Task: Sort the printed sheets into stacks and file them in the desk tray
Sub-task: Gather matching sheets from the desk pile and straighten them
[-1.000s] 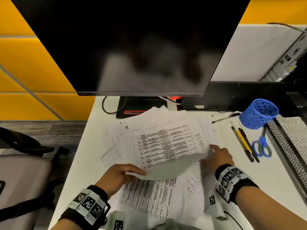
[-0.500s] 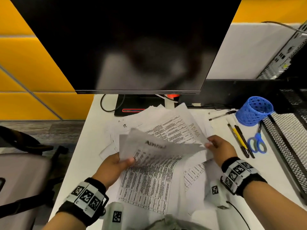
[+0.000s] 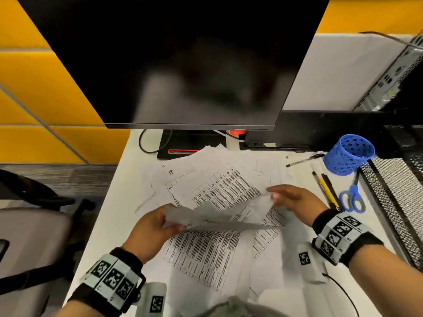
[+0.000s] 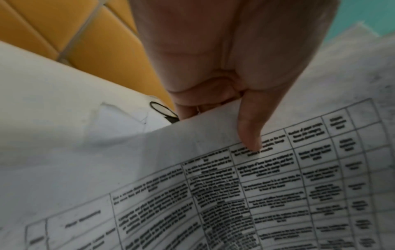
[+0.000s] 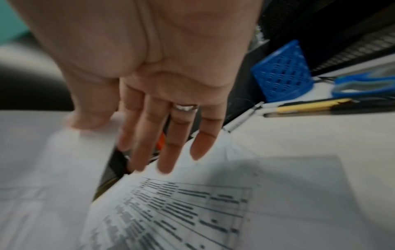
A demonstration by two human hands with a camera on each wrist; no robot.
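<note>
Head view: we are lifting one printed sheet [image 3: 206, 219] off the loose pile of sheets [image 3: 229, 186] that is spreading over the white counter [image 3: 119, 202] in front of the monitor [image 3: 174, 60]. Our left hand [image 3: 151, 232] is pinching the sheet's left edge, thumb on top, and our right hand [image 3: 295, 199] is hovering at its far right corner with the fingers relaxed and straight; we cannot tell whether they are touching the paper. The black mesh desk tray [image 3: 398, 191] is sitting at the right edge of the counter, well apart from the pile, with blue scissors [image 3: 352, 197], pens [image 3: 325, 188] and a blue pen cup [image 3: 349, 154] lying between.

Left wrist view: we are seeing the thumb [image 4: 250, 132] pressing down on the printed table of the sheet, with the other fingers curling underneath its edge.

Right wrist view: the fingers [image 5: 169, 143] are hanging spread and straight above the pile, holding nothing, though the picture is blurring.

We are judging that sorting is in hand and at an early stage, since no tidy stacks are showing and most sheets are lying jumbled. The next move is calling for reading the sheet's heading, then laying it on a bare part of the counter to begin or join a stack, while keeping the limp paper from buckling or dragging neighbours along.
</note>
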